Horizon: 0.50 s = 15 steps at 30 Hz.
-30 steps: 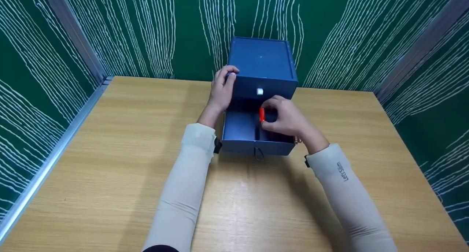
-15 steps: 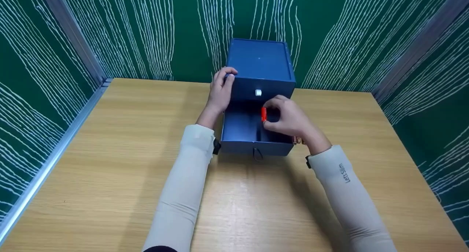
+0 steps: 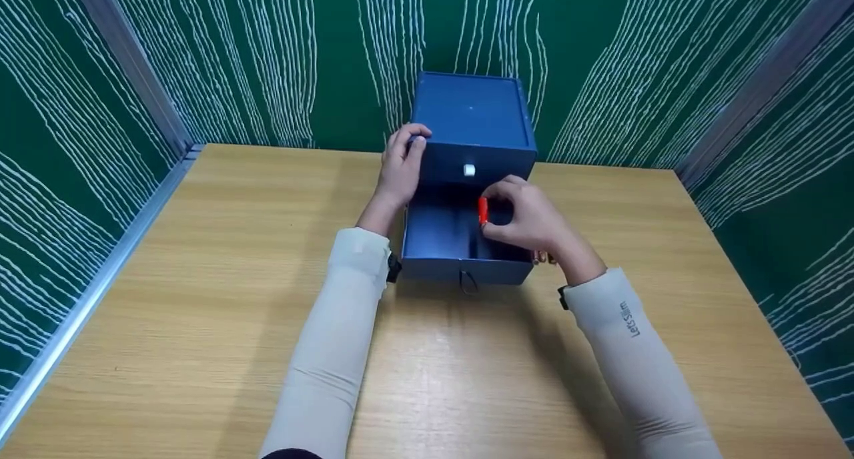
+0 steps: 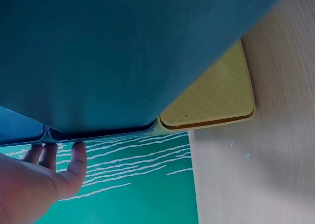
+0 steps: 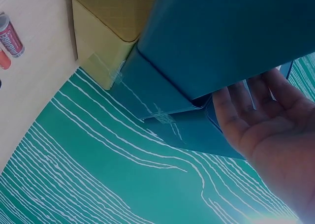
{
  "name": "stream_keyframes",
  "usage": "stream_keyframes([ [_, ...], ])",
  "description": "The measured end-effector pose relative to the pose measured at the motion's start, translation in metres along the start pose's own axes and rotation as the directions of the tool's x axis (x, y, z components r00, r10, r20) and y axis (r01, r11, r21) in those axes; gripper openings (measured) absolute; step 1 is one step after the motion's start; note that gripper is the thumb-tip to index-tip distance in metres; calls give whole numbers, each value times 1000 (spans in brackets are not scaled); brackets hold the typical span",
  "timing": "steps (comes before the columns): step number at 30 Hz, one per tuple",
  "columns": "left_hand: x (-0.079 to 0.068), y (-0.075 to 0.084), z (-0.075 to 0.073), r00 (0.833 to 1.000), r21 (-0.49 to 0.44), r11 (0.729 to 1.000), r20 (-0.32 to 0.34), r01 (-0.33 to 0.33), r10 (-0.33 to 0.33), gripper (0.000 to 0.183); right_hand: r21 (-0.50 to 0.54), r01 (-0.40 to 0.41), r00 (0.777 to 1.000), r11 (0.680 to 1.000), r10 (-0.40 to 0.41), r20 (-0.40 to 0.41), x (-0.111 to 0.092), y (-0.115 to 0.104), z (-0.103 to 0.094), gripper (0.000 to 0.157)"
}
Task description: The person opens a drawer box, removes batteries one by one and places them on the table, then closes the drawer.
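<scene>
A blue drawer cabinet [image 3: 474, 112] stands at the back of the table. Its upper drawer, with a white knob [image 3: 469, 170], is pushed in, and a lower blue drawer [image 3: 434, 235] with a dark pull loop [image 3: 468, 282] is pulled out. My left hand [image 3: 400, 169] holds the cabinet's upper left front corner, fingers over the edge and thumb at the front. Over the right part of the pulled-out drawer, my right hand [image 3: 534, 215] pinches a small red battery [image 3: 483, 211] upright between thumb and fingertips. That battery is hidden in both wrist views.
Several batteries [image 5: 11, 36] lie on the wooden table [image 3: 267, 312] right of the cabinet. Beneath the blue drawers is a yellow drawer [image 4: 216, 91]. Green walls [image 3: 333, 59] with white wavy lines enclose the back and sides.
My right hand, with the red battery, has shifted slightly to the right over the drawer. My left hand stays at the cabinet's corner. The head view has tilted a little.
</scene>
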<state>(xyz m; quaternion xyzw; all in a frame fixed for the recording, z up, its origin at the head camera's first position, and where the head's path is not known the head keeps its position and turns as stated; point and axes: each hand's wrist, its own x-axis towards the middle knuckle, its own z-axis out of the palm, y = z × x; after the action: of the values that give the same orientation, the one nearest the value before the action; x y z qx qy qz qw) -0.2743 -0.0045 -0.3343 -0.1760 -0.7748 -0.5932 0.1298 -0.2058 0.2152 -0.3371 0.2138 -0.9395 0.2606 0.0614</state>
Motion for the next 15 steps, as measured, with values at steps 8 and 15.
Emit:
stream_keyframes([
  [8, 5, -13, 3, 1000, -5, 1000, 4, 14, -14, 22, -2, 8, 1000, 1000, -8, -17, -2, 0, -2, 41],
  [15, 5, -12, 3, 1000, 18, 1000, -6, -10, 10, 21, -11, 25, 999, 1000, -25, -37, -5, 3, -7, 39],
])
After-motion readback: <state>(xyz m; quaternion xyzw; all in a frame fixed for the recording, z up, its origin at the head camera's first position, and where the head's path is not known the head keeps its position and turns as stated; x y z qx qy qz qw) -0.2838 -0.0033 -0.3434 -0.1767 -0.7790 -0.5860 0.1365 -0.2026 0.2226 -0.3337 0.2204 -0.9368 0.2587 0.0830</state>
